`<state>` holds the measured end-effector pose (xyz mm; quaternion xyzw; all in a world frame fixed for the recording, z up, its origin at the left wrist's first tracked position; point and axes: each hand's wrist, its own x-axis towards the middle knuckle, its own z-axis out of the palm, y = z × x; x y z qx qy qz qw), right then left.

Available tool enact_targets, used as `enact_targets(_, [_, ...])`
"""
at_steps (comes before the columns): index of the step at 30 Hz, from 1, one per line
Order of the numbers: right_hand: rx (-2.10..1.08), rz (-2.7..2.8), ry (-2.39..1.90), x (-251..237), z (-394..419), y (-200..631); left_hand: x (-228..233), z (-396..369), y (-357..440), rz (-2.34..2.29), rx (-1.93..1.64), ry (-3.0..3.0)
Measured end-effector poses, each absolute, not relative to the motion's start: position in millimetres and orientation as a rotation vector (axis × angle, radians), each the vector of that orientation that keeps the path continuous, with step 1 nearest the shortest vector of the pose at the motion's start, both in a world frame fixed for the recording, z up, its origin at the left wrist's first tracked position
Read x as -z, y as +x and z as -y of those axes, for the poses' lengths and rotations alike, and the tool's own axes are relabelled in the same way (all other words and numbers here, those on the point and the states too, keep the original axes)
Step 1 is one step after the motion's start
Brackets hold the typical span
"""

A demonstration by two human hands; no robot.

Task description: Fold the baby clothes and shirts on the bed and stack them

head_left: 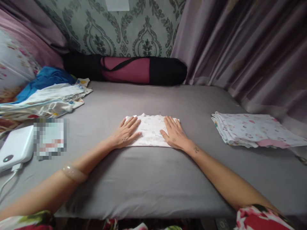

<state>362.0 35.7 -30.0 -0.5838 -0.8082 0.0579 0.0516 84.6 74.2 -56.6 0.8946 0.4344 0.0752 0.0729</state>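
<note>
White folded cloth (151,130) lies at frame centre on the grey sheet (153,185), pressed flat under the open left hand (126,133) and right hand (174,133), while finished folds (251,129) stack at right and unfolded laundry (45,100) waits upper left.

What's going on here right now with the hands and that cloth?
Both hands lie flat, palms down, on a small white folded cloth in the middle of the grey sheet: left hand on its left end, right hand on its right. A stack of folded cloths lies to the right, loose fabrics to the left.
</note>
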Motion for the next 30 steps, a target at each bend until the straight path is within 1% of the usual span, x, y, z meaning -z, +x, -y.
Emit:
enact_targets(6, [-0.253, 2.504, -1.752, 31, -35, 372, 49, -72, 80, -1.303, -0.139, 2.634])
enact_targets(14, [-0.232, 2.553, -1.734, 41, -31, 403, 41, -60, 68, -1.292, -0.103, 2.559])
enact_targets(18, [-0.046, 2.541, -1.692, 42, -33, 386, 31, -55, 84, -1.276, -0.184, 2.672])
enact_targets(20, [-0.007, 2.558, -1.606, 40, -31, 367, 30, -52, 96, -1.235, -0.212, 2.737])
enact_targets(24, [-0.103, 2.678, -1.466, 39, -23, 337, 41, -49, 110, -1.158, -0.125, 2.789])
enact_targets(27, [-0.152, 2.702, -1.476, 37, -20, 332, 49, -52, 110, -1.145, -0.109, 2.793])
enact_targets(30, [-0.192, 2.7, -1.488, 33, -21, 335, 49, -54, 109, -1.158, -0.095, 2.765])
